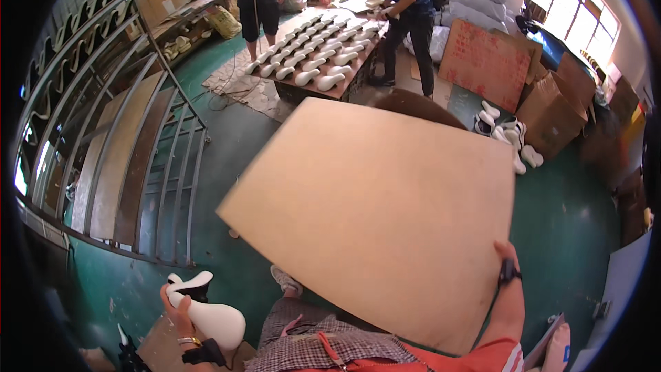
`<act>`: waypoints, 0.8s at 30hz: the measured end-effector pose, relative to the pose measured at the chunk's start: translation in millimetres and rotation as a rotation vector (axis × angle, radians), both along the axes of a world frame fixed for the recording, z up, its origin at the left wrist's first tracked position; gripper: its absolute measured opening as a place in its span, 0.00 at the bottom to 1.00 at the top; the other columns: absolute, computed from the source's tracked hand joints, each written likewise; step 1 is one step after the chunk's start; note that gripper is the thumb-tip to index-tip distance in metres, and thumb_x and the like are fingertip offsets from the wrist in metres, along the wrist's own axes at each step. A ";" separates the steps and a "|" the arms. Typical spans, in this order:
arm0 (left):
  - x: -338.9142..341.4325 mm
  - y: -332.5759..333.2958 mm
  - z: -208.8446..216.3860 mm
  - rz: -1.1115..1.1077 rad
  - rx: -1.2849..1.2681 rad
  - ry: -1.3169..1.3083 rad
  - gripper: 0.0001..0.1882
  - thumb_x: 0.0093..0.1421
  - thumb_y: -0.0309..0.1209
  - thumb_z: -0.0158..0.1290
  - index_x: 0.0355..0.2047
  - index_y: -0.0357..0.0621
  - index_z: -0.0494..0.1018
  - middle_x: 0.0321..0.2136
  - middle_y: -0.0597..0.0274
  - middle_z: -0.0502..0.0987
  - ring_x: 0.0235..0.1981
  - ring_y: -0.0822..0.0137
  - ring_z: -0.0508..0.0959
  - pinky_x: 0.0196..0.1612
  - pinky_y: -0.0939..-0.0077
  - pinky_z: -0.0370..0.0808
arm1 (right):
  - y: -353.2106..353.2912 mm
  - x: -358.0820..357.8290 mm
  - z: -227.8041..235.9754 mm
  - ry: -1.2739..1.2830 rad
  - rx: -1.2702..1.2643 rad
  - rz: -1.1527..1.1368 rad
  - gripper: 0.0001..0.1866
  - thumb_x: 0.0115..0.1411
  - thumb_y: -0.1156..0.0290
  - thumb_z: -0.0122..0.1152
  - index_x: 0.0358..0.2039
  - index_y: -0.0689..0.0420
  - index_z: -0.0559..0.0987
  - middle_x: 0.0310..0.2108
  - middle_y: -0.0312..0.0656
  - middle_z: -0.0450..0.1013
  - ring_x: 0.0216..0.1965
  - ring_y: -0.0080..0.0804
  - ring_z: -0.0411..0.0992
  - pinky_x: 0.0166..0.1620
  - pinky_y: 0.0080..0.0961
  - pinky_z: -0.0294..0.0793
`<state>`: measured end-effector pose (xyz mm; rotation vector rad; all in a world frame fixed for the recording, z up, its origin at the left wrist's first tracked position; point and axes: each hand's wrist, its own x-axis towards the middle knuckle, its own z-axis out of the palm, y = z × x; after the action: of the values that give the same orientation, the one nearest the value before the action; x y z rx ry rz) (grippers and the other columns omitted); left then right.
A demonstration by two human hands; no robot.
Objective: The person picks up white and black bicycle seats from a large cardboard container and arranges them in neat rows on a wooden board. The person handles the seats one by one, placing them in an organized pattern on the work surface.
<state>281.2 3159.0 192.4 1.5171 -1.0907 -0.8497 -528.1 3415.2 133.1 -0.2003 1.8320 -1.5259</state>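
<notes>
In front of my body a large pale wooden board [385, 213] is held tilted, filling the middle of the view. My right hand [507, 256] grips its right edge, fingers mostly hidden by the board. At the lower left my left hand [179, 315] is closed round the narrow ends of two white bicycle saddles. One saddle [219, 324] shows its smooth broad top, while the other saddle [196, 284] shows a dark underside. Both saddles are apart from the board.
Rows of white saddles cover a table [296, 89] beyond the board. Two people stand by it. A metal rack [186, 165] with boards and dark saddles stands left. Cardboard boxes [553, 114] and a red-marked panel [482, 62] are far right, with loose white pieces [530, 156] on the floor.
</notes>
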 end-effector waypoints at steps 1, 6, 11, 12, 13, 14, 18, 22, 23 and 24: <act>-21.4 2.2 10.6 -0.049 0.006 0.071 0.36 0.43 0.23 0.54 0.56 0.45 0.59 0.50 0.58 0.64 0.49 0.60 0.67 0.52 0.69 0.66 | 46.2 -21.5 -10.4 0.079 0.130 -0.078 0.17 0.56 0.69 0.55 0.44 0.63 0.74 0.35 0.44 0.75 0.32 0.35 0.74 0.36 0.34 0.75; -112.5 -12.7 90.7 -0.282 -0.130 -0.101 0.40 0.40 0.31 0.55 0.56 0.44 0.57 0.48 0.58 0.64 0.47 0.60 0.69 0.50 0.68 0.70 | 159.0 -47.1 -52.7 0.167 0.298 -0.496 0.08 0.50 0.70 0.59 0.20 0.61 0.73 0.19 0.37 0.71 0.20 0.31 0.69 0.23 0.31 0.67; -245.5 -22.7 137.7 -0.617 -0.112 0.141 0.40 0.39 0.36 0.58 0.55 0.46 0.56 0.41 0.57 0.68 0.37 0.64 0.74 0.40 0.71 0.76 | 216.3 -69.0 -114.6 0.611 0.660 -0.486 0.11 0.52 0.70 0.61 0.20 0.65 0.73 0.17 0.34 0.68 0.19 0.22 0.61 0.22 0.27 0.62; -267.8 -22.1 144.9 -0.645 -0.155 0.143 0.39 0.40 0.36 0.58 0.54 0.46 0.56 0.38 0.57 0.70 0.33 0.65 0.75 0.36 0.72 0.77 | 198.7 -47.0 -126.4 0.599 0.611 -0.569 0.14 0.54 0.67 0.60 0.20 0.65 0.73 0.17 0.34 0.68 0.20 0.22 0.60 0.23 0.28 0.62; -281.2 -15.2 171.5 -0.692 -0.144 0.121 0.40 0.39 0.36 0.59 0.53 0.46 0.56 0.38 0.57 0.69 0.34 0.65 0.75 0.37 0.71 0.77 | 170.7 -19.3 -148.3 0.544 0.536 -0.637 0.16 0.56 0.64 0.58 0.19 0.65 0.73 0.16 0.35 0.67 0.20 0.22 0.59 0.23 0.28 0.61; -295.4 -15.9 164.3 -0.712 -0.152 0.120 0.40 0.38 0.39 0.60 0.52 0.46 0.56 0.39 0.54 0.69 0.34 0.62 0.75 0.38 0.67 0.78 | 166.6 -4.6 -151.1 0.553 0.557 -0.648 0.18 0.57 0.63 0.57 0.19 0.65 0.72 0.16 0.35 0.66 0.20 0.22 0.59 0.23 0.28 0.61; -338.4 -24.9 149.3 -0.866 -0.127 0.118 0.40 0.37 0.40 0.62 0.50 0.49 0.57 0.38 0.51 0.70 0.35 0.59 0.76 0.39 0.63 0.79 | 198.3 24.5 -193.5 0.544 0.510 -0.764 0.21 0.59 0.61 0.54 0.19 0.66 0.71 0.15 0.37 0.65 0.21 0.23 0.59 0.24 0.28 0.62; -376.9 -14.5 147.4 -0.938 -0.028 0.188 0.39 0.38 0.37 0.63 0.51 0.48 0.57 0.35 0.53 0.72 0.35 0.62 0.77 0.39 0.64 0.79 | 243.1 4.6 -209.0 0.540 0.488 -0.806 0.19 0.58 0.63 0.53 0.20 0.68 0.72 0.17 0.42 0.68 0.21 0.26 0.61 0.26 0.31 0.63; -381.1 -15.6 141.0 -0.953 0.001 0.229 0.41 0.39 0.34 0.63 0.53 0.44 0.56 0.38 0.54 0.71 0.35 0.62 0.77 0.39 0.67 0.78 | 250.6 0.1 -206.7 0.495 0.605 -0.759 0.17 0.58 0.65 0.52 0.23 0.68 0.73 0.20 0.45 0.70 0.23 0.30 0.64 0.28 0.33 0.65; -386.8 -15.4 136.7 -0.974 0.017 0.213 0.41 0.39 0.34 0.63 0.53 0.44 0.56 0.38 0.54 0.71 0.36 0.61 0.77 0.40 0.67 0.78 | 256.7 -3.8 -205.3 0.449 0.720 -0.707 0.15 0.58 0.66 0.51 0.25 0.68 0.74 0.23 0.48 0.72 0.25 0.34 0.66 0.30 0.34 0.66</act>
<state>-105.7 3143.6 329.1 0.8128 -1.6696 -1.6237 -531.9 3671.9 -72.2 0.5435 2.8952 -1.1662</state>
